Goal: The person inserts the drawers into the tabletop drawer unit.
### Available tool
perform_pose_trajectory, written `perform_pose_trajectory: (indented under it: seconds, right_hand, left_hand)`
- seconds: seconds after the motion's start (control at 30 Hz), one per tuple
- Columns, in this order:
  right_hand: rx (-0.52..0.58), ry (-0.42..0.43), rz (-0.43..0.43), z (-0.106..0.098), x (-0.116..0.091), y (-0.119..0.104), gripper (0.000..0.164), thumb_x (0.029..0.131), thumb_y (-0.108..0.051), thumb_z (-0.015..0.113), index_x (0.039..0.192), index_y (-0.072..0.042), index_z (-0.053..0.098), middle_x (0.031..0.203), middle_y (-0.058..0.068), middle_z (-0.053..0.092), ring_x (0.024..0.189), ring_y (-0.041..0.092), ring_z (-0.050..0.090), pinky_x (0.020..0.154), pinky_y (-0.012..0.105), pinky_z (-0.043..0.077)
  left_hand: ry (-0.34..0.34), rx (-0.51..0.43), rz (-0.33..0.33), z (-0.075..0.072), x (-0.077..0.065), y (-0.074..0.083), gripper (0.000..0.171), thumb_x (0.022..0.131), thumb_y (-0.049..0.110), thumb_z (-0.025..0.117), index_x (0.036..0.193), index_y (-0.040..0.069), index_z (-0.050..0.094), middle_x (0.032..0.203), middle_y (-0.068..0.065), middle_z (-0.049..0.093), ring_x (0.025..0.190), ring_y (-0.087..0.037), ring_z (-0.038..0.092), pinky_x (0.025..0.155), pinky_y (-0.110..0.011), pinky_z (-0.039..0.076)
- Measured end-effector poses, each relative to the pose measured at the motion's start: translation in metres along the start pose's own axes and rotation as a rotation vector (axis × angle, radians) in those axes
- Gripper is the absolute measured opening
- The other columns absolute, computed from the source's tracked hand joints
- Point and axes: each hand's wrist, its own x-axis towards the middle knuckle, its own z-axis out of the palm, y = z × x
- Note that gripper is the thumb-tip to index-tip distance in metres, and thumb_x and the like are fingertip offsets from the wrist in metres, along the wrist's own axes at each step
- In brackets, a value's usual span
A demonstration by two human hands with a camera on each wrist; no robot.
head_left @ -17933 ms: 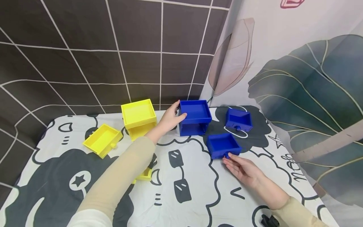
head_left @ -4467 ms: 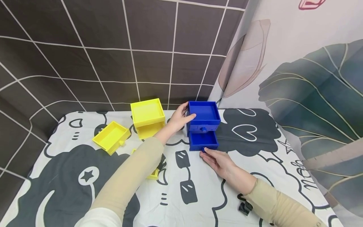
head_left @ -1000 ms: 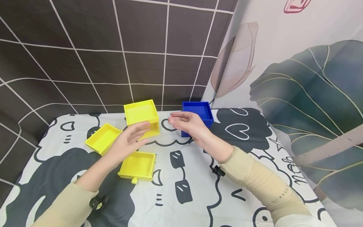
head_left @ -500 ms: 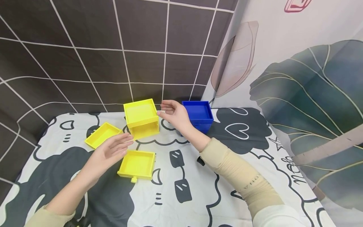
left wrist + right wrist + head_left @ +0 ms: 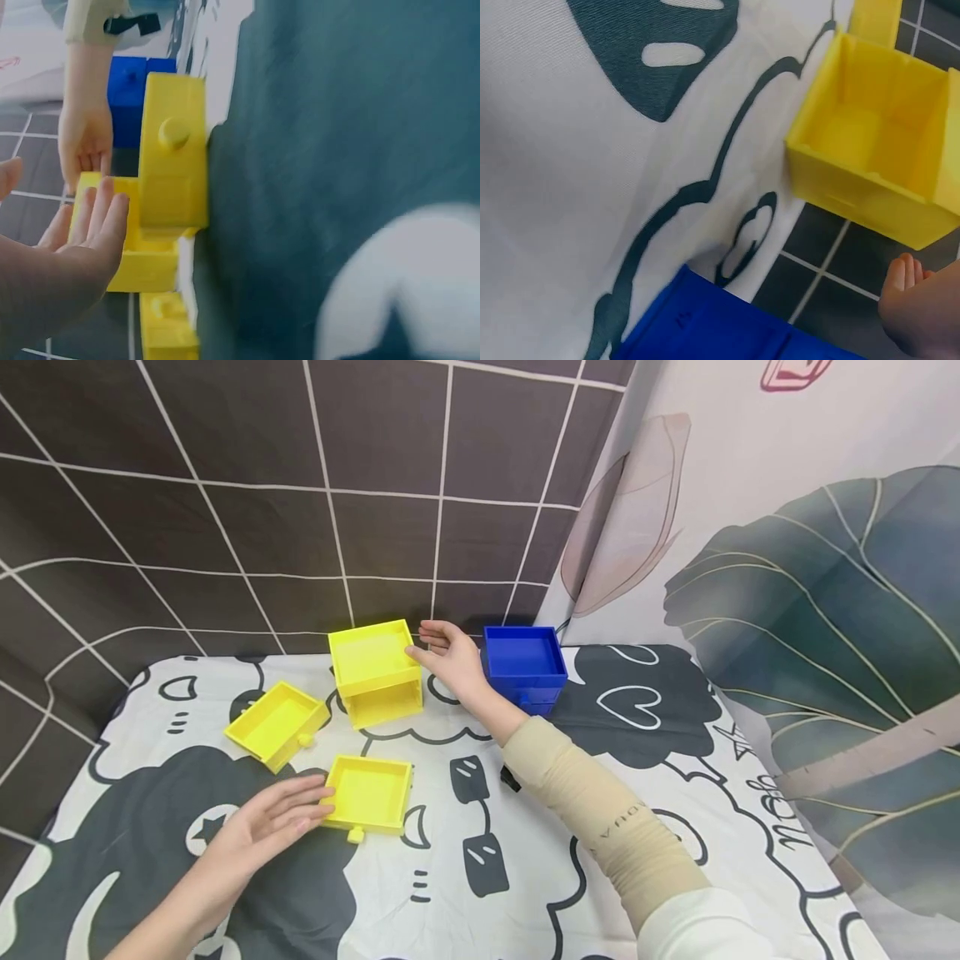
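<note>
a: a person's two hands frame a yellow cabinet (image 5: 366, 653) on a cloth-covered counter (image 5: 532, 860); how is each one held?

b: the left hand (image 5: 258, 828) reaches in with fingers extended, at between 8 and 9 o'clock of the nearer yellow drawer (image 5: 367, 795). fingertips overlap the drawer's edge from above; whether they touch it, i cannot tell.

a: and the right hand (image 5: 454, 662)?

b: unclenched, fingers loosely straight, at 3 o'clock of the yellow cabinet and just beside its wall. contact there cannot be told either.

a: where do the yellow pieces lie?

b: the cabinet shows a shallow tray on top and a hollow front toward the person. the nearer drawer sits at its 6 o'clock, knob also pointing to 6. the second yellow drawer (image 5: 276, 720) lies at 8 o'clock, skewed, its knob at 4.

a: the rest of the scene?

b: a blue cabinet (image 5: 522, 652) stands at 3 o'clock, beyond the right hand, a drawer front and knob partly showing below its tray. a dark grid-patterned hanging (image 5: 255, 435) rises at 12; a leaf-print hanging (image 5: 810, 560) at 2.
</note>
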Motion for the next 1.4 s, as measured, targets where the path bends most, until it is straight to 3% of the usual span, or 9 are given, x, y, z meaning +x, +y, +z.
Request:
perform_pose_trajectory:
  seconds: [0.13, 0.27, 0.33, 0.53, 0.73, 0.97, 1.1, 1.17, 1.4]
  right_hand:
    - [-0.006, -0.003, -0.002, 0.006, 0.004, 0.004, 0.051, 0.099, -0.012, 0.076, 0.144, 0.003, 0.059, 0.145, 0.020, 0.066, 0.136, 0.032, 0.065, 0.118, 0.037, 0.053]
    - [0.001, -0.009, 0.018, 0.009, 0.007, 0.007, 0.050, 0.100, -0.014, 0.075, 0.145, 0.003, 0.059, 0.145, 0.020, 0.066, 0.136, 0.031, 0.064, 0.118, 0.037, 0.053]
    - [0.018, -0.009, 0.035, 0.010, 0.009, 0.008, 0.050, 0.100, -0.015, 0.075, 0.145, 0.002, 0.059, 0.145, 0.020, 0.066, 0.136, 0.031, 0.065, 0.117, 0.036, 0.053]
    - [0.089, -0.017, 0.085, 0.012, 0.017, 0.009, 0.050, 0.101, -0.014, 0.074, 0.146, 0.001, 0.059, 0.146, 0.020, 0.066, 0.137, 0.032, 0.064, 0.118, 0.038, 0.053]
    - [0.098, -0.055, 0.107, 0.014, 0.022, 0.011, 0.053, 0.102, -0.017, 0.072, 0.150, -0.001, 0.056, 0.150, 0.018, 0.063, 0.141, 0.030, 0.061, 0.120, 0.038, 0.051]
    - [0.121, -0.115, 0.125, 0.016, 0.024, 0.013, 0.057, 0.104, -0.022, 0.071, 0.154, -0.004, 0.052, 0.155, 0.016, 0.059, 0.145, 0.029, 0.056, 0.122, 0.039, 0.049]
    - [0.152, -0.122, 0.150, 0.018, 0.024, 0.016, 0.059, 0.104, -0.024, 0.071, 0.156, -0.007, 0.050, 0.157, 0.014, 0.056, 0.146, 0.029, 0.055, 0.123, 0.039, 0.048]
    - [0.167, -0.127, 0.157, 0.019, 0.024, 0.017, 0.059, 0.104, -0.025, 0.071, 0.156, -0.007, 0.050, 0.157, 0.013, 0.056, 0.146, 0.028, 0.055, 0.123, 0.038, 0.048]
    - [0.200, -0.114, 0.125, 0.021, 0.025, 0.020, 0.055, 0.104, -0.021, 0.070, 0.152, -0.003, 0.053, 0.152, 0.017, 0.058, 0.141, 0.030, 0.056, 0.122, 0.040, 0.049]
  left_hand:
    - [-0.047, -0.104, -0.045, 0.007, -0.008, -0.015, 0.054, 0.112, 0.016, 0.055, 0.160, 0.000, 0.036, 0.142, 0.004, 0.068, 0.121, -0.001, 0.070, 0.102, -0.016, 0.057]
    - [-0.165, -0.239, 0.025, 0.013, -0.014, -0.037, 0.040, 0.114, 0.009, 0.047, 0.153, 0.011, 0.047, 0.137, 0.013, 0.070, 0.122, -0.006, 0.070, 0.103, -0.020, 0.058]
    - [-0.218, -0.282, 0.020, 0.014, -0.016, -0.045, 0.038, 0.114, 0.008, 0.044, 0.151, 0.014, 0.050, 0.136, 0.014, 0.070, 0.122, -0.006, 0.070, 0.104, -0.021, 0.059]
    - [-0.253, -0.292, -0.127, 0.014, -0.017, -0.056, 0.050, 0.115, 0.017, 0.044, 0.157, -0.010, 0.037, 0.135, 0.007, 0.070, 0.118, -0.004, 0.071, 0.104, -0.020, 0.059]
    - [-0.326, -0.363, -0.207, 0.011, -0.012, -0.053, 0.057, 0.117, 0.024, 0.039, 0.160, -0.013, 0.031, 0.145, -0.003, 0.067, 0.124, -0.005, 0.070, 0.107, -0.021, 0.057]
    - [-0.330, -0.560, -0.284, 0.015, -0.004, -0.051, 0.051, 0.117, 0.024, 0.043, 0.154, -0.009, 0.044, 0.143, -0.011, 0.068, 0.126, -0.014, 0.071, 0.111, -0.032, 0.057]
    - [-0.373, -0.750, -0.277, 0.020, 0.002, -0.049, 0.035, 0.117, 0.021, 0.038, 0.134, 0.004, 0.064, 0.138, -0.009, 0.071, 0.128, -0.018, 0.070, 0.115, -0.032, 0.055]
    - [-0.387, -0.817, -0.272, 0.024, 0.005, -0.048, 0.031, 0.117, 0.019, 0.037, 0.124, 0.008, 0.066, 0.136, -0.010, 0.072, 0.128, -0.020, 0.070, 0.115, -0.032, 0.054]
    - [-0.275, -0.781, -0.339, 0.033, 0.012, -0.040, 0.016, 0.115, 0.020, 0.043, 0.118, 0.008, 0.054, 0.128, -0.012, 0.076, 0.120, -0.020, 0.074, 0.110, -0.034, 0.059]
